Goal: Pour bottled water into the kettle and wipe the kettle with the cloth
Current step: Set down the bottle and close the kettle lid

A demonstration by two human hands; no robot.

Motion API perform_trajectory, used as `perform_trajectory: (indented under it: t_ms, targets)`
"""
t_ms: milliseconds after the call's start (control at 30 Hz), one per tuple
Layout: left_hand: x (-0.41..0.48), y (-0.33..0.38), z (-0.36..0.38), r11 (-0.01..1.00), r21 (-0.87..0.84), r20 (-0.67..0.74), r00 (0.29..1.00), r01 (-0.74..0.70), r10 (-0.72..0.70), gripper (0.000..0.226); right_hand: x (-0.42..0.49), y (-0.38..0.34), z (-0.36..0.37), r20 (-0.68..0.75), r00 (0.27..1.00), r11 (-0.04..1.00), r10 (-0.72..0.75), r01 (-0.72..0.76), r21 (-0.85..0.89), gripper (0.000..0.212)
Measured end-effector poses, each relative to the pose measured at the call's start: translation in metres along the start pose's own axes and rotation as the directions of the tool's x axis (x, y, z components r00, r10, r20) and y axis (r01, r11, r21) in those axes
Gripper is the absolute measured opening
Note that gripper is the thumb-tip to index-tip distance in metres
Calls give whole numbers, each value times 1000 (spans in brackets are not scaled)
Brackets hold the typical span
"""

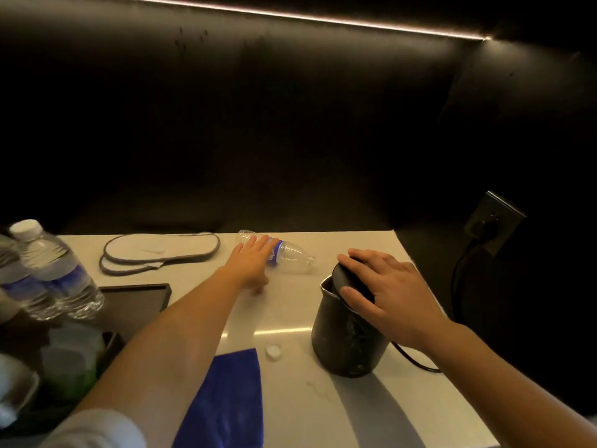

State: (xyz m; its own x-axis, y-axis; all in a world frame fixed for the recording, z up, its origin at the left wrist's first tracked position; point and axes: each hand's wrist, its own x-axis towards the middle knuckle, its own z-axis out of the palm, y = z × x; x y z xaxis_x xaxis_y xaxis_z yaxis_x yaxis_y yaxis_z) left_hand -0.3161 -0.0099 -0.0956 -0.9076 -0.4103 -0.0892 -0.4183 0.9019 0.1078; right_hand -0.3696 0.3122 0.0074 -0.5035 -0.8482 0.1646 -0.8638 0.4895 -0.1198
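An uncapped, empty-looking clear bottle with a blue label lies on its side at the back of the white counter. My left hand rests flat on the bottle, fingers spread. The black kettle stands at the right. Its lid is tilted and not fully down, and my right hand lies on it with the palm over the top. A blue cloth lies at the near edge under my left forearm. The white bottle cap sits between cloth and kettle.
Two full capped water bottles stand at the left, beside a dark tray and blurred cups. A pair of white slippers lies at the back. The kettle's cord runs right toward a wall socket.
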Motion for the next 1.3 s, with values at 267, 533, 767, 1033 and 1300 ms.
perform_trajectory:
  t_ms: [267, 533, 767, 1033, 1300]
  targets:
    - [29, 3, 5, 970, 239, -163, 987, 48, -9, 64, -2, -3, 0, -22, 1000, 1000, 8, -7, 7, 69]
    - [-41, -19, -9, 834, -549, -369, 879, 57, -302, 58, 0, -1, 1, -48, 999, 1000, -11, 11, 0, 68]
    - [-138, -75, 1, 382, -921, -198, 762, 71, -617, 68, 1, 2, 7, -66, 998, 999, -6, 3, -36, 69]
    - [-158, -78, -1, 358, -925, -123, 792, 126, -598, 74, 1, 3, 3, -24, 1000, 1000, 2, -3, -16, 78]
    - [-157, -74, -5, 320, -934, -64, 805, 160, -590, 75, 2, 6, 1, 36, 999, 1000, 4, -3, -26, 78]
